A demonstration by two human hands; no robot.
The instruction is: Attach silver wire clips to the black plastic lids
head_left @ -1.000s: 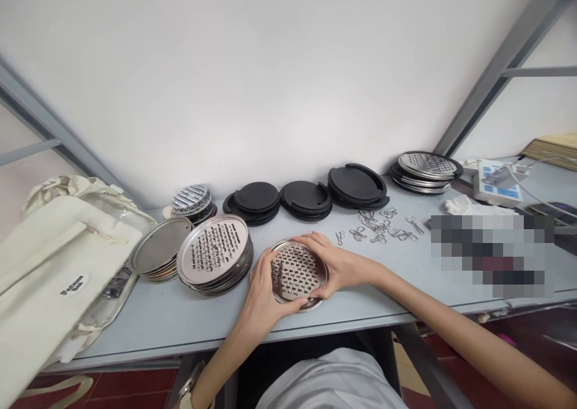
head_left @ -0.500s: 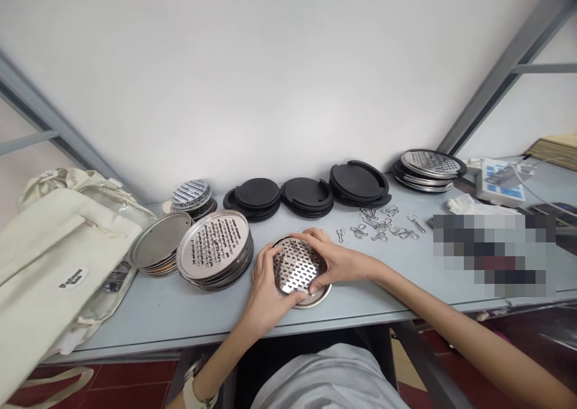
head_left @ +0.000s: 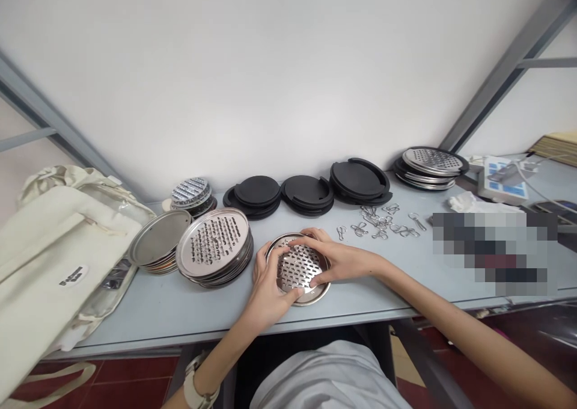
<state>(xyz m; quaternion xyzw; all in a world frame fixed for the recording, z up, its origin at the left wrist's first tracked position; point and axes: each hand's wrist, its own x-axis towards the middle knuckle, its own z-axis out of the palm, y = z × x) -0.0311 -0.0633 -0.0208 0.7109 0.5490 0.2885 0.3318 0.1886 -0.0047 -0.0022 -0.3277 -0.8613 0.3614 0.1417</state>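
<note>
A round metal grater plate (head_left: 300, 270) with slotted teeth lies close to the table's front edge, inside a shiny raised metal rim (head_left: 315, 296). From the left, my left hand (head_left: 269, 285) curls around it, thumb at the near side and fingers over the far left. My right hand (head_left: 340, 261) grips from the right, its thumb on the near right part and its fingers reaching across the top. Whether the plate and the rim are separate pieces I cannot tell. Left of my hands stands a stack of larger round graters (head_left: 214, 246).
Plain metal discs (head_left: 161, 240) and small patterned discs (head_left: 192, 193) are stacked at left, beside a cream bag (head_left: 49, 264). Black round holders (head_left: 309, 193) line the wall. Loose wire clips (head_left: 379, 221) lie right of centre. Another grater stack (head_left: 433, 161) and a blurred patch are at right.
Both hands stay around the grater plate with small finger shifts. The left fingers now reach a little further over its top. The camera view has shifted slightly.
</note>
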